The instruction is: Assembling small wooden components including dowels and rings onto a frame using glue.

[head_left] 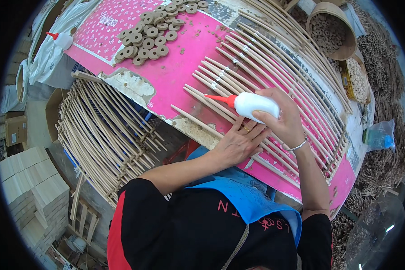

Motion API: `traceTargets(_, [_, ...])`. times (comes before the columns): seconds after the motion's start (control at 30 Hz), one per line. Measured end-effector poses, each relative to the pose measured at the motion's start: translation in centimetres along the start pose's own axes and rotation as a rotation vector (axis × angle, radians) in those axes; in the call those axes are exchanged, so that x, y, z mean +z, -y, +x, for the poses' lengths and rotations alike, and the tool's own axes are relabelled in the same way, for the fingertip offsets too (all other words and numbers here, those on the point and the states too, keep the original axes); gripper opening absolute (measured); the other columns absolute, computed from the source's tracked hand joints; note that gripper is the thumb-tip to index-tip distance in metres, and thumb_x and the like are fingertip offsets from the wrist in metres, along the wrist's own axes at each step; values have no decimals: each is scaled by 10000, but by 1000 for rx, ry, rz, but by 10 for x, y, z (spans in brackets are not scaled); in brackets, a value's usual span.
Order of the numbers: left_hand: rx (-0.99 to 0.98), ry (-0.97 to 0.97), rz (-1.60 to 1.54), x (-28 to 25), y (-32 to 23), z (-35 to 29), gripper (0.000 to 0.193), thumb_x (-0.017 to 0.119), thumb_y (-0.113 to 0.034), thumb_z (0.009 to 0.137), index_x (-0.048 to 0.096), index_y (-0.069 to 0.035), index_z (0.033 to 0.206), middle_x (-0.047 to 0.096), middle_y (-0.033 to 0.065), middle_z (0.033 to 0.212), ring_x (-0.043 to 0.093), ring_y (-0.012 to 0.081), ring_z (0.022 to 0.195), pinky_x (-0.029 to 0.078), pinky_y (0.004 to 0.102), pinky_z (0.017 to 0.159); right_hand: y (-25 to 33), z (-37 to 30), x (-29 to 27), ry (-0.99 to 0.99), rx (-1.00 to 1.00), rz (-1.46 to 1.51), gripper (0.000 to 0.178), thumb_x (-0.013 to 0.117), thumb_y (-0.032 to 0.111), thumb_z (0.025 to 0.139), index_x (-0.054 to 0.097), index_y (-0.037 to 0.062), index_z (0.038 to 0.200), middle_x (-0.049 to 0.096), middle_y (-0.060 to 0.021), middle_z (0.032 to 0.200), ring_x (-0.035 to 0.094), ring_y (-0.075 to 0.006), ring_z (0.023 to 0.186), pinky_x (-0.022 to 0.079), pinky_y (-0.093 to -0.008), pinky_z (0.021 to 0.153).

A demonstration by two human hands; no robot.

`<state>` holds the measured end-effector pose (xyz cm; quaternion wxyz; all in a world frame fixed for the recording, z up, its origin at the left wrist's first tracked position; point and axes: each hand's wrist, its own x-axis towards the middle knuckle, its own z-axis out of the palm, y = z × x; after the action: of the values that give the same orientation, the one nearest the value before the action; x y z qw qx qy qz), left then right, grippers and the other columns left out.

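My right hand (283, 116) is wrapped round a white squeeze bottle (255, 107) with a red pointed nozzle. The bottle is tipped on its side above the wooden rods (238, 83), its nozzle pointing left toward their ends. Just below the bottle, my left hand (239, 145) lies over the nearest rods with its fingers stretched out; the rod parts under it are hidden. The rods lie side by side in a slanting row on a pink-covered table (175, 81). White patches (219, 77) show near the ends of several rods.
Flat wooden rings (150, 36) are heaped at the table's far side. Another red-tipped bottle (60, 40) stands at the far left. Bundled rods (101, 130) are stacked left of the table. A round tub (332, 31) of small wooden pieces sits far right.
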<state>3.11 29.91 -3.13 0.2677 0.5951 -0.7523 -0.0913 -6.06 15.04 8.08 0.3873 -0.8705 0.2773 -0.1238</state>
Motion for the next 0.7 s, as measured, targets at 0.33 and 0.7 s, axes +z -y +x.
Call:
traceTargets(0.33, [-8, 38, -36, -2, 0, 1, 613, 629, -416, 971, 505, -124, 1496, 540, 110, 1458, 420, 300, 1434, 257, 589, 1200, -4, -2, 4, -45, -65, -31, 432, 809, 259, 807, 674, 48, 1158, 716, -146, 1071, 707, -305, 981, 542, -389, 844])
traceTargets(0.7, [-1, -4, -30, 1, -2, -3, 564, 658, -380, 948, 556, -112, 1433, 582, 113, 1398, 484, 301, 1369, 310, 525, 1164, -7, -2, 14, -24, -58, -17, 438, 817, 273, 799, 674, 47, 1146, 706, -148, 1052, 700, -317, 957, 535, -397, 821])
